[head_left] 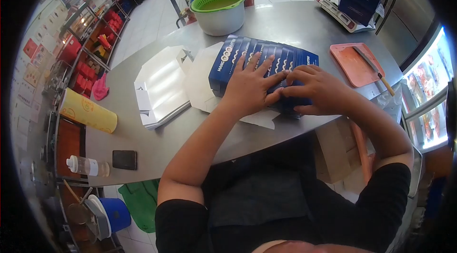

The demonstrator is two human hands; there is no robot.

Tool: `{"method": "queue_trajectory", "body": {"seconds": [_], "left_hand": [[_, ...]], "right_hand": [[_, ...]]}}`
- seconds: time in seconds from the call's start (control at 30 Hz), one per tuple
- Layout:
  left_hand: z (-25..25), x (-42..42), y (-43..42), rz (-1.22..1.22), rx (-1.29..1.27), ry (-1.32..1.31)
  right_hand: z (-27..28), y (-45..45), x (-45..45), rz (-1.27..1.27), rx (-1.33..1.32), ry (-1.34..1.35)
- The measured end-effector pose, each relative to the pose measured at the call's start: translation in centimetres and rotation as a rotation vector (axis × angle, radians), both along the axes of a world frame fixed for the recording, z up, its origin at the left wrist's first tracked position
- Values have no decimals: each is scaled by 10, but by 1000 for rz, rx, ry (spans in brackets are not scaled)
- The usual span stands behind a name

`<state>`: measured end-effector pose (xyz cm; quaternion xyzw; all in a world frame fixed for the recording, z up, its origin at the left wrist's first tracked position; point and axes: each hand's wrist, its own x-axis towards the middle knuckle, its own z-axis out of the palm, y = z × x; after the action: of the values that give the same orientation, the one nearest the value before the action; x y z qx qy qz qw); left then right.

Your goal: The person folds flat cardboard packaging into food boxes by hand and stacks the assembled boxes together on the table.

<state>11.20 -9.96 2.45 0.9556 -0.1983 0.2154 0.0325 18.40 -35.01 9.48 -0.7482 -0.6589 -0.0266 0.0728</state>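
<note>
A dark blue cardboard box (285, 53) with white lettering and wavy lines lies on the steel table, close to its front edge. My left hand (249, 81) rests flat on the box's top with its fingers spread. Bent at the fingers, my right hand (316, 89) grips the box's near right part, its thumb lower on the near side. The two hands almost meet at the fingertips. White flat cardboard (202, 81) sticks out under and left of the box. Further left is a stack of flat white cardboard blanks (164, 84). My hands hide part of the box's near side.
On the steel table (166, 143) are a yellow roll (90, 110), a bottle (88, 166), a dark phone-like slab (124, 159), and a white pot (221, 22) with a green basket. An orange tray (352, 65) with a knife (369, 62) and a scale (335, 12) bearing blue boxes stand right.
</note>
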Motion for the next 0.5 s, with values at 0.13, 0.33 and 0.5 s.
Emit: {"method": "queue_trajectory", "body": {"seconds": [0.13,0.33,0.5], "left_hand": [[-1,0,0,1,6,-11],[-3,-2,-1,8,3,-45],[-4,-3,-3,18,-20,-74]], "right_hand": [[8,2,-3,-16,-58,-2],[-2,-2,-13,-36,42,-169],[-36,-6,-38,-63,162,-370]]}}
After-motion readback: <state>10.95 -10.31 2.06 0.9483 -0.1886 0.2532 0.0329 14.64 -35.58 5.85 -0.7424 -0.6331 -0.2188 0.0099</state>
